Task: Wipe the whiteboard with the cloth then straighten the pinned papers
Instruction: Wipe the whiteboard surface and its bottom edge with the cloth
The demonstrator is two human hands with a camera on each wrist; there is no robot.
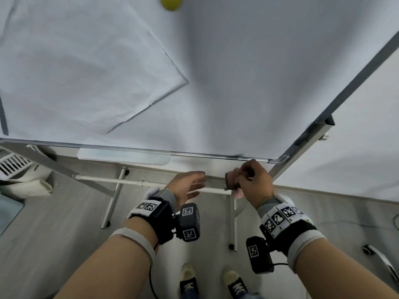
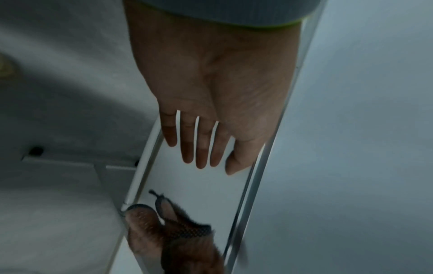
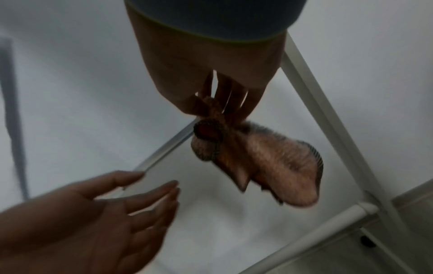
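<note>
**Right hand holds cloth below whiteboard corner, left hand open beside it**

Head view: right hand point(image 1: 253, 183) just under the whiteboard point(image 1: 248, 83) bottom right corner, fingers clamped on a brown fuzzy cloth point(image 1: 231, 181). Left hand point(image 1: 185, 185) just beside the cloth, not touching, fingers straight and slightly apart. One paper point(image 1: 82, 67) hangs tilted on the board's left part, its corner pointing down-right; yellow-green magnet point(image 1: 171, 2) at the top edge, apart from the paper. Stand crossbar point(image 1: 112, 180) runs behind both hands. Shoes point(image 1: 189, 281) on the floor point(image 1: 54, 223).

Right wrist view: only here the grip is clear, with thumb and fingers point(image 3: 236, 96) pinching a bunched end, rest of the cloth point(image 3: 264, 163) hanging free, dark stitched hem showing. Left hand point(image 3: 98, 218) open below, palm towards the cloth.

Left wrist view: palm side of the left hand point(image 2: 211, 89), fingers point(image 2: 202, 148) extended with gaps; cloth point(image 2: 168, 233) ahead of the fingertips, clear gap between. Paper and magnet not readable from either wrist view.
</note>
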